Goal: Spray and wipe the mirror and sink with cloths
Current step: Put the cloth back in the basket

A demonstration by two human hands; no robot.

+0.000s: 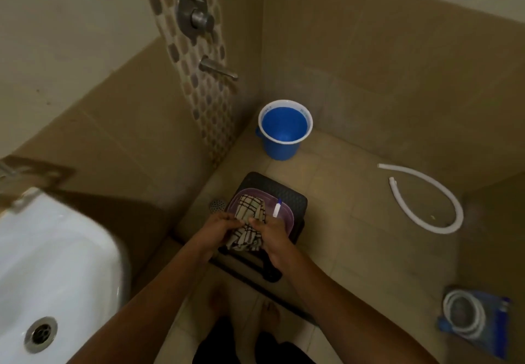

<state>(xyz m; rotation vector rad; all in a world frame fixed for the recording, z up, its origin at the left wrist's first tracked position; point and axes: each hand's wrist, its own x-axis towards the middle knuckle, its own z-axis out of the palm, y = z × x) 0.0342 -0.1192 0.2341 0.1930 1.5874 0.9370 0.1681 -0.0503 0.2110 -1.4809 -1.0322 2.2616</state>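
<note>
As both hands [247, 227] pinch checked cloth [247, 223], grip closed, above purple tub [284, 216]

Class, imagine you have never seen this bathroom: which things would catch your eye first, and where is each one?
First, the two hands at the centre: the left hand and right hand together grip a checked cloth over a clear tub on a dark stool. Next, the bright blue bucket on the floor in the corner beyond, below the wall spout. The white sink glows at lower left.
</note>
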